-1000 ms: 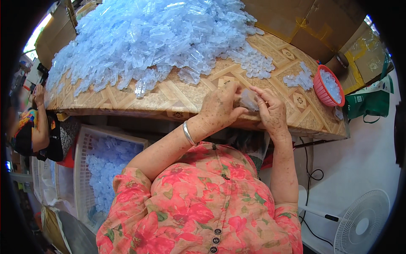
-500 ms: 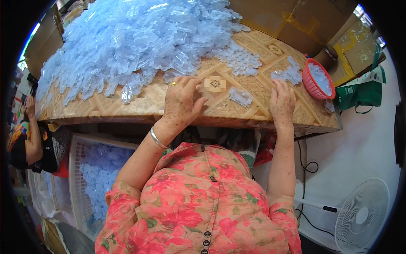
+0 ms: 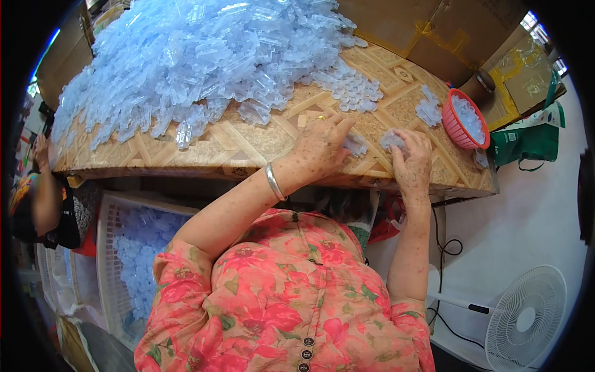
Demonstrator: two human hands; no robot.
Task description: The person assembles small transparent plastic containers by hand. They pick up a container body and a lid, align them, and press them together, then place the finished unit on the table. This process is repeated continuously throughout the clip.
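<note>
My left hand (image 3: 321, 149), with a ring and a silver bangle, is at the table's near side. Its fingers and thumb close on a clear plastic piece (image 3: 356, 145), partly hidden by the fingers. To its right, my right hand (image 3: 413, 158) pinches another small clear plastic piece (image 3: 392, 140) between thumb and fingers, just above the tabletop. A few more clear pieces (image 3: 429, 106) lie beyond the right hand, beside a red plastic basket (image 3: 454, 124). Farther off, small round clear discs (image 3: 356, 92) are spread flat.
A large heap of clear bluish plastic pieces (image 3: 204, 56) covers the table's left and back. Cardboard boxes (image 3: 427, 28) stand behind. Below the table is a white crate (image 3: 110, 273) of similar pieces. A green bag (image 3: 527, 144) and white fan (image 3: 525, 319) are at right; another person's arm (image 3: 44, 198) at left.
My left hand has moved right, onto the piece lying on the table. My right hand has taken a piece from beside the basket and drawn it nearer and to the left.
</note>
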